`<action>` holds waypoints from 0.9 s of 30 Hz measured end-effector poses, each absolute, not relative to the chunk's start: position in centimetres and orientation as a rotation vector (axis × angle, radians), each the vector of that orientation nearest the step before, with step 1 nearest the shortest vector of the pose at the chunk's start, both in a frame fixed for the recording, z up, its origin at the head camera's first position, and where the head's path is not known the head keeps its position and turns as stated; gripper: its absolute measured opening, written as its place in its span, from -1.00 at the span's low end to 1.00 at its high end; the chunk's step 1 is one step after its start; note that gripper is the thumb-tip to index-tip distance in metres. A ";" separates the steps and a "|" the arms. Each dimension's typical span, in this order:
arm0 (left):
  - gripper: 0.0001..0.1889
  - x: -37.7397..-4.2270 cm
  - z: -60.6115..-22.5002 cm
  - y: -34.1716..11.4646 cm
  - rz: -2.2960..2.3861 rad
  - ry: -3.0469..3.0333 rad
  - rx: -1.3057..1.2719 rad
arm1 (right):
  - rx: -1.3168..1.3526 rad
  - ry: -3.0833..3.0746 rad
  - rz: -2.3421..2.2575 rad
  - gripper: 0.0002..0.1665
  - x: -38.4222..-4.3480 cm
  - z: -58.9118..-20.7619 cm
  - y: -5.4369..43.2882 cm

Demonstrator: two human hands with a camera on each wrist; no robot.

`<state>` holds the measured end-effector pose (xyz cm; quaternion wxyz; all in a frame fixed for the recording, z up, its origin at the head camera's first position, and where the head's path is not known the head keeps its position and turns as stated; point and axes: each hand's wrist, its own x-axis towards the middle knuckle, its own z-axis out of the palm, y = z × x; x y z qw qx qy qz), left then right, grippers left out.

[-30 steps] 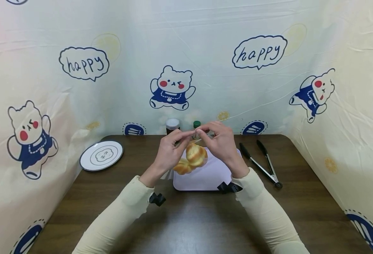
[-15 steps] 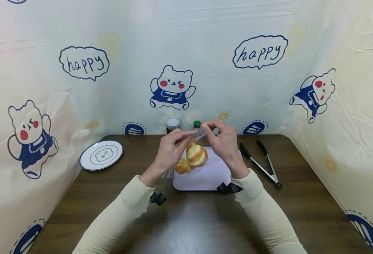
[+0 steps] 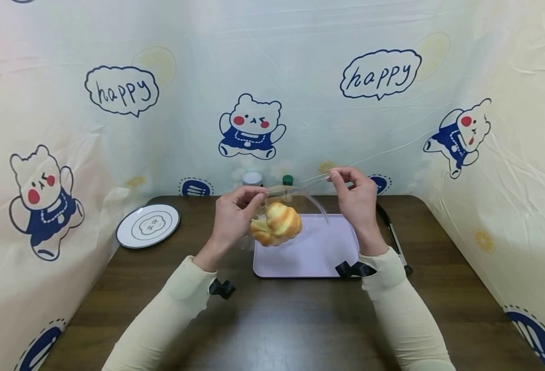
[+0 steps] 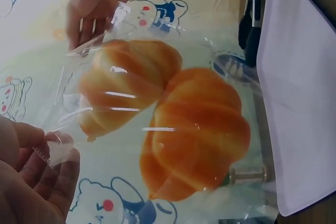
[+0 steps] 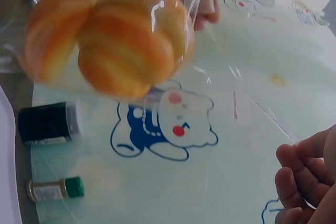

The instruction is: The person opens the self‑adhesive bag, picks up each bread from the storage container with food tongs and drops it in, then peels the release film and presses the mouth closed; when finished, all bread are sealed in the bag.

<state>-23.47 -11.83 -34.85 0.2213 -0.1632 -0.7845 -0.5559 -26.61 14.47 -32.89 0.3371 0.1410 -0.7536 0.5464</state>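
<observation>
A clear plastic bag (image 4: 158,129) holds two golden bread rolls (image 3: 282,224) and hangs above the lilac tray (image 3: 300,260). My left hand (image 3: 235,214) pinches the bag's upper edge between thumb and fingers. Away to the right and slightly higher, my right hand (image 3: 358,201) pinches the end of a thin transparent strip (image 5: 270,115). This strip stretches toward the bag and a length of it dangles down. Whether it is still joined to the bag I cannot tell.
At the left lies a white plate (image 3: 147,226) with a dark rim. Black-tipped tongs (image 3: 395,237) are partly hidden behind the right hand. A dark jar (image 5: 47,124) and a green-capped bottle (image 5: 52,189) stand at the back, before the printed curtain.
My hands have moved apart: the right one up and to the right with the strip, the left one leftward with the bag. More of the strip now shows between them.
</observation>
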 end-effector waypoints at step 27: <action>-0.82 -21.8 -32.5 -12.7 -1.517 -1.850 -0.330 | -0.032 -1.948 1.442 -0.67 -28.3 -35.5 23.1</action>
